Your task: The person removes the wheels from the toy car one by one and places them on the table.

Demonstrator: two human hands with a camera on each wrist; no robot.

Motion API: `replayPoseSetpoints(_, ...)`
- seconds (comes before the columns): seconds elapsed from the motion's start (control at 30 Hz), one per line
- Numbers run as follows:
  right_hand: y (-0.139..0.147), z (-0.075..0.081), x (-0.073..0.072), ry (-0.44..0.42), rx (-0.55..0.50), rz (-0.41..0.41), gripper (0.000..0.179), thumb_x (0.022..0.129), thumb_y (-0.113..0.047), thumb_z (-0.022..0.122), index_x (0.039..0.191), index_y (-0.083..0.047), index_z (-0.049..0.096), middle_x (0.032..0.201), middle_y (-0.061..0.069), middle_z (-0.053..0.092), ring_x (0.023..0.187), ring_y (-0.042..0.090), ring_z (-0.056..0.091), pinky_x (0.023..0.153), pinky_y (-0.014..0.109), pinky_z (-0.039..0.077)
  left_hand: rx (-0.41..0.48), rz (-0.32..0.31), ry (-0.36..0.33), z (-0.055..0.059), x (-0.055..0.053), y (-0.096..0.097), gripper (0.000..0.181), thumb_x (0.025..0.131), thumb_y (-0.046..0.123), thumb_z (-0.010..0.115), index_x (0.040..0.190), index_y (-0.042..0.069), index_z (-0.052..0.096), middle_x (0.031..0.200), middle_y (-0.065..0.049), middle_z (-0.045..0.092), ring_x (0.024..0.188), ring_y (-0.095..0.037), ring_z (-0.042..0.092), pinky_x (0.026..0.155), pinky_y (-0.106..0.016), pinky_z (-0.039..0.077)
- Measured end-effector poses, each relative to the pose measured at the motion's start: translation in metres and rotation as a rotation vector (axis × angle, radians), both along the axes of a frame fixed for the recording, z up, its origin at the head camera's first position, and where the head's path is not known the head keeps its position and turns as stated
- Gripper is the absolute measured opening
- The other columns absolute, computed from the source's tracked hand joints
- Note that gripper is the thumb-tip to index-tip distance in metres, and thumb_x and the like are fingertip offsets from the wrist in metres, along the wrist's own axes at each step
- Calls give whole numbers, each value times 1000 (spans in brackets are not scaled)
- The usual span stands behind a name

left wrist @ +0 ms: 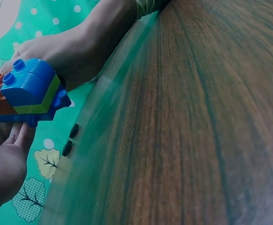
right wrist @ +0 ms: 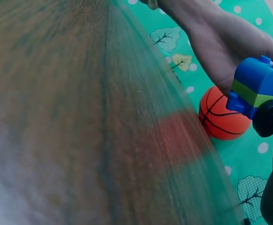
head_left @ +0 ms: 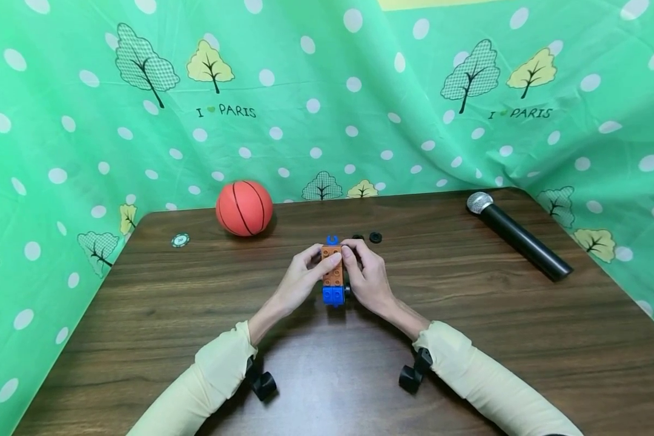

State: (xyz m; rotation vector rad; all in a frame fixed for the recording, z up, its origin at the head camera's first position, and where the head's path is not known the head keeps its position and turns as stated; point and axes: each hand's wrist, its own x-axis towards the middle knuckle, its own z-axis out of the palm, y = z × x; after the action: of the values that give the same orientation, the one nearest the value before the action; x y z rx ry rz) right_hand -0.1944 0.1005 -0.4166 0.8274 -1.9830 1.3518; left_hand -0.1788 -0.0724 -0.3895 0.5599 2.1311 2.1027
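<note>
A toy car of building blocks [head_left: 333, 275] is held up between both hands over the middle of the table. Orange studded bricks lie along its top, with a blue block at the near end above a green layer and a blue base. From the left side, my left hand [head_left: 298, 280] grips it, thumb on the orange bricks. My right hand [head_left: 372, 280] pinches its far right part, and these fingers hide whatever lies under them. One black wheel [right wrist: 268, 118] sits on the car's right side; no wheel shows at the near left corner in the left wrist view.
Beyond the hands lie two loose black wheels [head_left: 375, 238], one partly hidden. A red toy basketball [head_left: 244, 208] and a poker chip [head_left: 180, 240] are at the back left. A microphone [head_left: 518, 236] lies at the right. Green patterned cloth [head_left: 316, 72] hangs behind the table [head_left: 142, 303].
</note>
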Motion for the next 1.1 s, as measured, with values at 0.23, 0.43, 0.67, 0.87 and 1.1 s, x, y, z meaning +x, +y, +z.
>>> replayPoseSetpoints(0.23, 5, -3, -6, 182, 91, -44, 37, 114, -25, 43, 108, 4, 64, 79, 8, 62, 61, 14, 53, 52, 24, 42, -43, -24, 26, 2, 1, 0, 26, 105, 18, 61, 118, -4, 64, 101, -10, 69, 90, -13, 66, 78, -26, 54)
replayPoseSetpoints(0.43, 8, -3, -8, 189, 125, -17, 41, 114, -29, 39, 109, 5, 63, 85, 10, 63, 64, 14, 53, 54, 28, 45, -58, -29, 80, -1, 1, 0, 26, 104, 21, 64, 117, -2, 64, 101, -11, 67, 89, -14, 66, 75, -26, 54)
replayPoseSetpoints(0.67, 6, -2, -8, 150, 95, 32, 39, 113, -28, 43, 114, 5, 65, 93, 15, 69, 78, 21, 66, 64, 32, 54, -16, -11, 83, -5, 3, -2, 25, 103, 17, 64, 120, -3, 64, 105, -12, 68, 93, -15, 66, 79, -27, 55)
replayPoseSetpoints(0.87, 4, -1, -7, 135, 13, 7, 20, 109, -14, 55, 106, 1, 66, 83, 9, 66, 70, 18, 59, 63, 25, 47, -6, 14, 66, -4, 3, 0, 29, 103, 20, 65, 120, -4, 65, 105, -12, 70, 93, -15, 68, 79, -27, 55)
replayPoseSetpoints(1.1, 3, -1, -5, 102, 0, -26, 11, 99, 6, 59, 105, 1, 66, 82, 8, 64, 68, 17, 58, 61, 23, 46, -63, 76, 76, -1, 4, 2, 33, 101, 29, 68, 120, 2, 68, 101, -11, 72, 89, -16, 70, 75, -28, 56)
